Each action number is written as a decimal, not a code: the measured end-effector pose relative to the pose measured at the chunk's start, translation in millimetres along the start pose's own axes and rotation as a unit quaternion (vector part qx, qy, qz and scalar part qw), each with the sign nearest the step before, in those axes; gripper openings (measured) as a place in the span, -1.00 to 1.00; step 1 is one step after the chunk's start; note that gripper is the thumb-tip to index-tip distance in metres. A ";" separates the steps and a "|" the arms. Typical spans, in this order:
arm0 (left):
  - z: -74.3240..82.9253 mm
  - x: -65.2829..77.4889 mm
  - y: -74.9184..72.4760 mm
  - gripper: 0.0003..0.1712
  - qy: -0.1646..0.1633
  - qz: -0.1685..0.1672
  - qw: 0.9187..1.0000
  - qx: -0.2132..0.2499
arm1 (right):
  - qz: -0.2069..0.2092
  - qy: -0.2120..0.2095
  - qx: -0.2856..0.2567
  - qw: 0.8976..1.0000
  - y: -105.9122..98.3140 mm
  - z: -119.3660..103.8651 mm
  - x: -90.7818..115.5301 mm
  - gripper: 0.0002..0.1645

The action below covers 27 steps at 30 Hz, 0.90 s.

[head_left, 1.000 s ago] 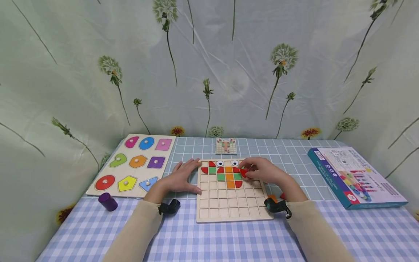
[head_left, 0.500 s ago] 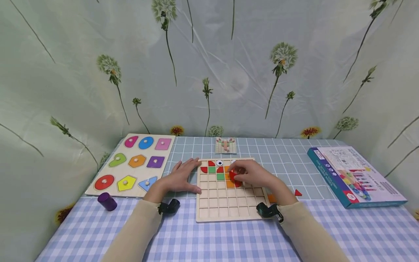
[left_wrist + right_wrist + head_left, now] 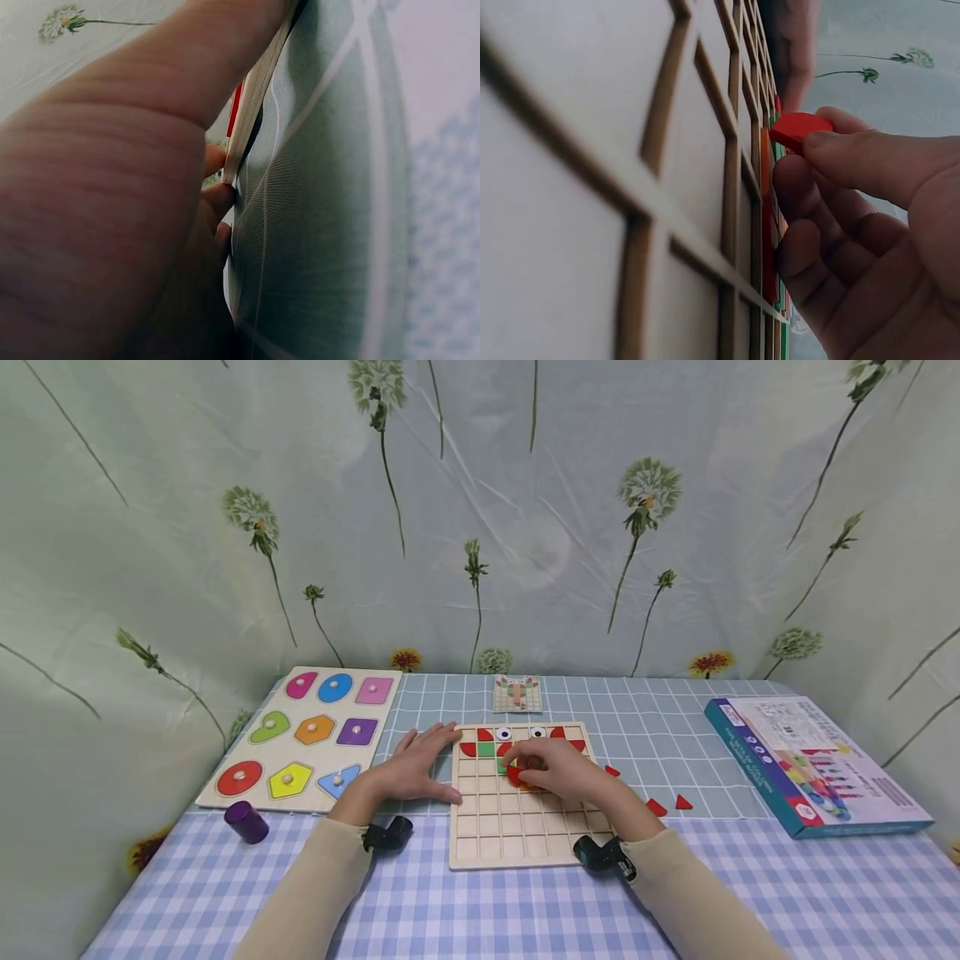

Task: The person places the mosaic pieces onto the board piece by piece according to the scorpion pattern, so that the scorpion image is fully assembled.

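A wooden grid board point(image 3: 489, 827) lies on the table, with red, green and orange pieces and two eye pieces point(image 3: 504, 734) set in its upper rows. My left hand point(image 3: 416, 768) rests on the board's left edge, fingers spread, thumb at the side. Over the upper middle of the grid, my right hand point(image 3: 558, 770) pinches a red quarter-circle piece point(image 3: 799, 126) between thumb and fingertips. In the right wrist view it is tilted, close above the seated pieces. The right hand hides part of the pattern below it. Behind the board lies a small pattern card point(image 3: 517, 695).
Loose red pieces point(image 3: 656, 807) lie right of the board, near the right forearm. A knobbed shape puzzle point(image 3: 324, 708) lies at the left, with a purple cylinder point(image 3: 247, 822) in front of it. A flat toy box point(image 3: 817, 768) is at the far right.
My right hand has moved left and slightly nearer across the grid, carrying the red piece. This uncovers the right eye and the red pieces at the upper right. The left hand stays put.
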<state>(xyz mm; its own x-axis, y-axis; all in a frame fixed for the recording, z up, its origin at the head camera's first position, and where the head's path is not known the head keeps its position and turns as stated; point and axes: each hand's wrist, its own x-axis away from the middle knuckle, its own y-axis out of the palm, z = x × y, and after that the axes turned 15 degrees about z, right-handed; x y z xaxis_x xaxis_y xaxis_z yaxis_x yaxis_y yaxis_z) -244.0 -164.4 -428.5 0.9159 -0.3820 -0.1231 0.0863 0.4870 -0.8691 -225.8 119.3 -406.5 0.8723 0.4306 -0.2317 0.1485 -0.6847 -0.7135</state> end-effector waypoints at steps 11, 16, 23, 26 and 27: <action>1.2 0.4 -0.9 0.25 0.002 0.003 1.000 0.001 | 0.003 -0.005 0.001 1.000 3.9 1.9 -0.1 -0.72; 0.6 0.6 -0.2 0.25 0.009 0.003 1.000 0.002 | 0.000 -0.003 0.009 1.000 4.2 2.2 1.4 -0.71; -0.1 0.5 0.4 0.24 0.011 0.003 1.000 0.005 | -0.013 -0.020 0.049 0.999 4.7 1.5 1.7 -0.68; -0.3 1.0 -0.2 0.24 0.010 0.003 1.000 0.004 | -0.016 -0.026 0.051 0.998 4.9 1.7 1.7 -0.66; -0.5 1.2 -0.4 0.24 0.010 0.003 1.000 0.003 | -0.017 -0.025 0.050 0.998 5.2 1.7 1.6 -0.66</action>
<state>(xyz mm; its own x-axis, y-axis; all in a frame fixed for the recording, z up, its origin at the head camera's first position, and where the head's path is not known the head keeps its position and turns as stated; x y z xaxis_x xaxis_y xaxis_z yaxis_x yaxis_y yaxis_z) -243.1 -165.4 -428.5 0.9086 -0.3941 -0.1384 0.0827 0.4946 -0.8652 -224.4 117.4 -411.7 0.8427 0.4831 -0.2377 0.1280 -0.6086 -0.7831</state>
